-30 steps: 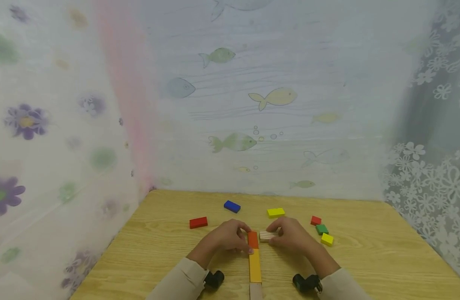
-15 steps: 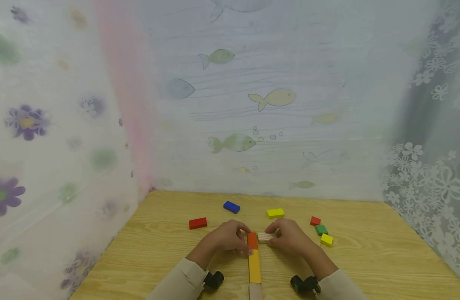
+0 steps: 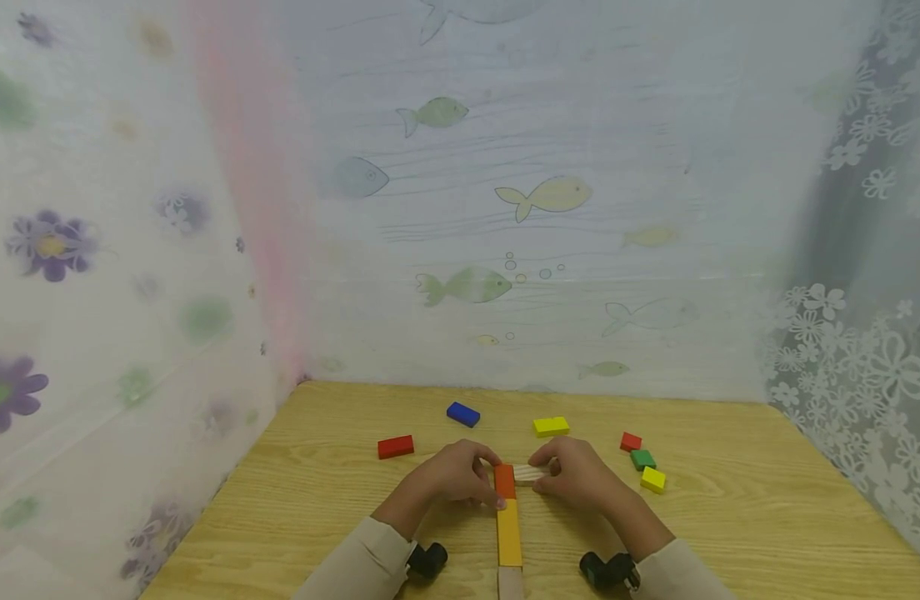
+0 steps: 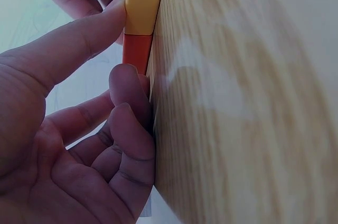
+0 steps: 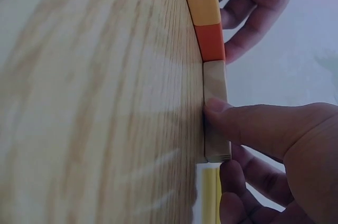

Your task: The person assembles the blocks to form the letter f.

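Observation:
A row of wooden blocks runs away from the person: a plain block (image 3: 511, 582) nearest, then a yellow-orange block (image 3: 508, 533), then an orange-red block (image 3: 505, 481) at the far end. My left hand (image 3: 460, 473) steadies the orange-red block from the left, index finger at its far end and thumb where it meets the yellow-orange one. A plain wooden block (image 5: 215, 78) lies crosswise, its end against the right side of the orange-red block. My right hand (image 3: 577, 475) pinches this plain block between thumb and fingers, covering its right end in the head view.
Beyond the hands lie a red block (image 3: 396, 447), a blue block (image 3: 463, 414) and a yellow block (image 3: 552, 427). To the right are a small red block (image 3: 631, 442), a green block (image 3: 643, 460) and a yellow cube-like block (image 3: 653, 480) on the wood-grain table (image 3: 295, 500).
My right hand has slid the plain block left, closing the gap to the orange-red block. The left hand has stayed in place.

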`<control>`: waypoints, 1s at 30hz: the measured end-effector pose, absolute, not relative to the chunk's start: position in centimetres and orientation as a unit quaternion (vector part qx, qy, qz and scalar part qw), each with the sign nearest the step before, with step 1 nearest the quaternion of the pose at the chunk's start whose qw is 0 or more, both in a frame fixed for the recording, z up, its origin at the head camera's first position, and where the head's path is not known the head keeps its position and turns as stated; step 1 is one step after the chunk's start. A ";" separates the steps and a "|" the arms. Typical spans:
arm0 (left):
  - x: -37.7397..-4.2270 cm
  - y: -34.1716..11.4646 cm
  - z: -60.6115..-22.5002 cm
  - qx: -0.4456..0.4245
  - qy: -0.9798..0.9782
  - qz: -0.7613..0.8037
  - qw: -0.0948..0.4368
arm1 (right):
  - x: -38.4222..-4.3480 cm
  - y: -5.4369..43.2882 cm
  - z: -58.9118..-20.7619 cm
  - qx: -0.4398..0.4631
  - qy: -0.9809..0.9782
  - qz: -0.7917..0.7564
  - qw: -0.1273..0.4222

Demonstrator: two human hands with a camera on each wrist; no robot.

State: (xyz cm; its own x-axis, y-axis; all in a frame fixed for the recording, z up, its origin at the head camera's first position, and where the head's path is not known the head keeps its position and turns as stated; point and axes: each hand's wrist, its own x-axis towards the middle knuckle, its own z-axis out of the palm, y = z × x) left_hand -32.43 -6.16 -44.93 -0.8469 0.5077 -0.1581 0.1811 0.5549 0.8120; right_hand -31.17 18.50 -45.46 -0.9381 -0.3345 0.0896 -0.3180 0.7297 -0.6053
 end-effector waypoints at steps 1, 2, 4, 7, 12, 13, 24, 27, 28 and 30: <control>-32.4 -6.2 -44.9 0.201 0.861 0.427 0.190 | -31.2 18.5 -45.5 -0.176 0.930 -0.322 0.013; -32.4 -6.2 -44.9 0.201 0.861 0.426 0.190 | -31.2 18.5 -45.5 -0.176 0.930 -0.322 0.013; -32.4 -6.2 -44.9 0.201 0.861 0.426 0.190 | -31.2 18.4 -45.4 -0.175 0.931 -0.320 0.012; -32.5 -6.3 -45.0 0.202 0.862 0.423 0.190 | -31.2 18.4 -45.5 -0.175 0.931 -0.320 0.012; -32.6 -6.3 -45.1 0.199 0.866 0.418 0.190 | -31.3 18.5 -45.5 -0.179 0.930 -0.321 0.011; -32.6 -6.3 -45.1 0.199 0.866 0.417 0.190 | -31.3 18.5 -45.6 -0.179 0.929 -0.322 0.012; -32.7 -6.4 -45.2 0.204 0.862 0.423 0.193 | -31.4 18.6 -45.8 -0.184 0.926 -0.328 0.012; -32.8 -6.4 -45.2 0.203 0.862 0.423 0.193 | -31.6 18.7 -45.8 -0.182 0.926 -0.329 0.014; -32.8 -6.4 -45.2 0.201 0.861 0.424 0.194 | -31.6 18.8 -45.8 -0.181 0.927 -0.329 0.016; -32.8 -6.4 -45.2 0.201 0.861 0.425 0.194 | -31.7 19.0 -45.9 -0.175 0.926 -0.333 0.023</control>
State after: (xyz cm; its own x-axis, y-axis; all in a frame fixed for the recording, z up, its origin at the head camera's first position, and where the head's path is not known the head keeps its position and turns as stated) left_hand -32.82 -6.38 -45.21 -0.8440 0.5106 -0.1640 0.1799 0.5577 0.8103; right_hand -31.74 18.97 -45.86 -0.9378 -0.3394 0.0735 -0.3085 0.7170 -0.6251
